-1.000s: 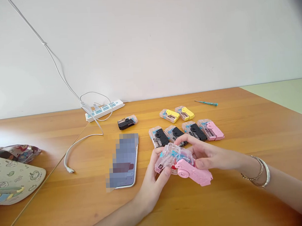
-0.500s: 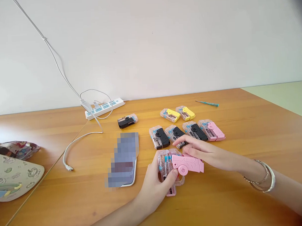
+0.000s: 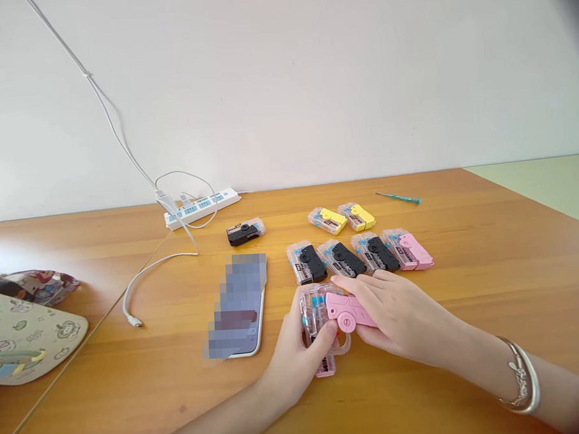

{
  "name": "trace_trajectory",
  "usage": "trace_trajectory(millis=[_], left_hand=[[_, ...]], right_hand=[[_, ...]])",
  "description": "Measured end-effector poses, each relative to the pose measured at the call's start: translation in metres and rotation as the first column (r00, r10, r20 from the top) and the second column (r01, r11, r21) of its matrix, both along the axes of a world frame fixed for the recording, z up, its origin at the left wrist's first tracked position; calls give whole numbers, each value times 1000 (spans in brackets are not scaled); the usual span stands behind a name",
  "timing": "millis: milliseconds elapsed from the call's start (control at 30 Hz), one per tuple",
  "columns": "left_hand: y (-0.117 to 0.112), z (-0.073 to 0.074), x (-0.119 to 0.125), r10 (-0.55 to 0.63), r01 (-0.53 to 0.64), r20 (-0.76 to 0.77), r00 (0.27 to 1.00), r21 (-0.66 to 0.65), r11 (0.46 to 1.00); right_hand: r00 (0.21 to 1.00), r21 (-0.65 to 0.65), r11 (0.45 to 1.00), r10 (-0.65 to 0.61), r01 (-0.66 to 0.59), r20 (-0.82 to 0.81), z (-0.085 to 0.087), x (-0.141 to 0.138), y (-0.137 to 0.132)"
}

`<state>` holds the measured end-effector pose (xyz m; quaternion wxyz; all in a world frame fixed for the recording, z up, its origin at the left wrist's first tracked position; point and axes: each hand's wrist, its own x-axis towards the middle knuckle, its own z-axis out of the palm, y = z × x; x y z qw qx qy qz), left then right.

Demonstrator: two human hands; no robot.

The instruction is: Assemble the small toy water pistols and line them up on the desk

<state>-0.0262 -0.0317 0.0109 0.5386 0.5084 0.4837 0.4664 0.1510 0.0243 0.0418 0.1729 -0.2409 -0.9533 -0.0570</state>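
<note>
The fingers (image 3: 357, 294) of the right hand (image 3: 402, 311) are curling over the far end of the pink part (image 3: 346, 321), index along its upper edge and thumb below, gripping it from 3 o'clock. The left hand (image 3: 293, 351) is clasping the clear body (image 3: 314, 315) from 8 o'clock, its thumb pressing near the round hub; its other fingers are mostly hiding behind the body, so their exact hold cannot be told. Together these parts are making up the toy, which both hands are holding up over the near part of the table (image 3: 398, 404), with the clear grip pointing down towards 6 o'clock and the pink part jutting out towards 3. The step in hand seems to be working the pink part about its hub, though whether it is folding or unfolding cannot be judged. The next move, by that reading, is calling for a firm left hold on the body and a smooth, even push from the right, with fingertips clear of the joint. Around the toy, three black toys (image 3: 342, 259) are lying in a row from 11 to 1 o'clock, a pink toy (image 3: 408, 250) is ending that row, and a phone (image 3: 240, 305) is resting towards 9.
</note>
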Motion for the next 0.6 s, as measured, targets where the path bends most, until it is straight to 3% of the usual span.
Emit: trace_trajectory(millis=[367, 600], left_hand=[[1, 0, 1, 15, -10, 48, 999, -91, 996], [3, 3, 0, 26, -15, 99, 995, -112, 994]], right_hand=[[996, 110, 991, -78, 72, 54, -10, -2, 3], [998, 6, 998, -56, 56, -3, -15, -1, 10]])
